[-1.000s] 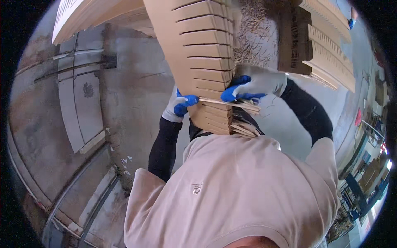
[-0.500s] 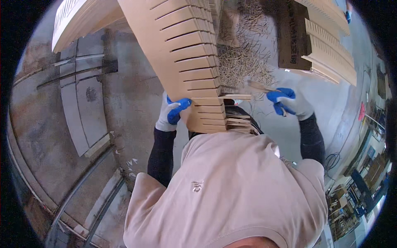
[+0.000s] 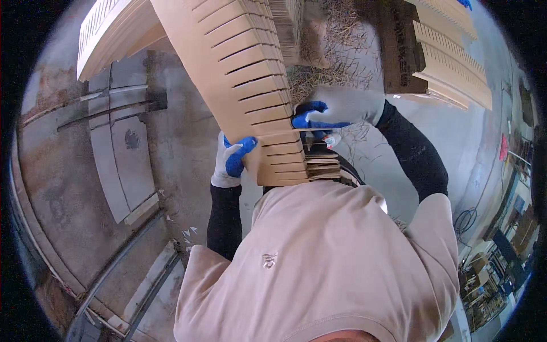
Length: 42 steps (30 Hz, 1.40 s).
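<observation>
A tall stack of tan slotted cardboard sheets [image 3: 228,85] stretches away from my body, with rows of dark slots along its right side. My left hand [image 3: 235,157], in a white glove with blue-coated fingers, grips the stack's left edge near my body. At the right edge my right hand [image 3: 319,117], gloved alike, is closed by the slots. What its fingers hold is mostly hidden; a thin tan edge shows below them. Nearer to me, layered sheet ends [image 3: 323,170] jut out on the right.
Many thin cardboard strips [image 3: 342,28] litter the floor beyond my right hand. More slotted sheets [image 3: 450,68] lie at far right beside a dark brown cardboard piece [image 3: 404,51]. Another slotted stack [image 3: 117,34] stands far left. Metal rails [image 3: 108,271] run at lower left.
My right hand has moved left to the slotted edge. The tan stick seen in it is now hidden, and the strips jutting out there no longer show. My left hand keeps its grip.
</observation>
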### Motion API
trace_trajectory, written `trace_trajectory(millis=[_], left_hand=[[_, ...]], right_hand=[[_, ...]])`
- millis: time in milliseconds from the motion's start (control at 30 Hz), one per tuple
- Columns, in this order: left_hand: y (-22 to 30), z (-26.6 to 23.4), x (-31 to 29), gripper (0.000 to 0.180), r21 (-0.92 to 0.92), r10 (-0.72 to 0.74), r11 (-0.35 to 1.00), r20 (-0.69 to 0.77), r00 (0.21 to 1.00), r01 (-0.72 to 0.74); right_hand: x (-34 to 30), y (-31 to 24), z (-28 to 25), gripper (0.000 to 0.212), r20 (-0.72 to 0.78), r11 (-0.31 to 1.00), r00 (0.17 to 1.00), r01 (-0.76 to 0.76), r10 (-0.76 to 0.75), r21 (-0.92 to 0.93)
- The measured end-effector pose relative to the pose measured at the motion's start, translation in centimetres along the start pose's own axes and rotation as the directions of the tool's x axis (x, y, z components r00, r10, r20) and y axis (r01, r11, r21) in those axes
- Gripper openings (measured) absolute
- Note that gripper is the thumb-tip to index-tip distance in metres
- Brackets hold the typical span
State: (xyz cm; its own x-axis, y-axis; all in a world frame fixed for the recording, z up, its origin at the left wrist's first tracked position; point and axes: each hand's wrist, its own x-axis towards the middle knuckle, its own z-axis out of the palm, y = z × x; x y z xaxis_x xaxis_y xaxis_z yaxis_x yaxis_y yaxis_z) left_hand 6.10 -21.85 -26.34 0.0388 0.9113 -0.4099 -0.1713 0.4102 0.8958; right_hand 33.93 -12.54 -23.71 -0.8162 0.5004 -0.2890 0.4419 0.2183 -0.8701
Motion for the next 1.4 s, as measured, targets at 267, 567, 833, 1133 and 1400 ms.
trace_trajectory(millis=[267,567,833,1133,1400], left_hand=[[0.5,0.5,-0.5,0.043,-0.015,-0.004,1.000,0.083,0.997,0.005],[1.7,0.4,-0.6,0.035,0.049,0.019,0.999,0.056,0.998,-0.022],[2.0,0.0,-0.5,0.030,0.149,0.036,0.988,0.077,0.996,-0.048],[1.8,0.1,-1.1,0.039,0.039,0.002,0.999,0.008,1.000,-0.002],[1.8,0.3,-1.0,0.042,-0.049,0.016,0.999,0.051,0.999,-0.013]], right_hand=[[-0.6,1.8,2.0,0.024,-0.169,0.990,0.977,0.138,-0.130,0.033],[-7.9,1.8,-0.5,0.033,-0.279,0.980,0.957,-0.122,0.075,-0.157],[-4.8,-0.2,1.0,0.055,-0.367,0.944,0.921,0.001,-0.129,-0.329],[1.8,1.5,3.7,0.035,-0.021,0.956,1.000,0.000,0.006,0.295],[0.0,-0.9,6.8,0.027,-0.030,0.495,0.949,-0.136,0.312,0.858]])
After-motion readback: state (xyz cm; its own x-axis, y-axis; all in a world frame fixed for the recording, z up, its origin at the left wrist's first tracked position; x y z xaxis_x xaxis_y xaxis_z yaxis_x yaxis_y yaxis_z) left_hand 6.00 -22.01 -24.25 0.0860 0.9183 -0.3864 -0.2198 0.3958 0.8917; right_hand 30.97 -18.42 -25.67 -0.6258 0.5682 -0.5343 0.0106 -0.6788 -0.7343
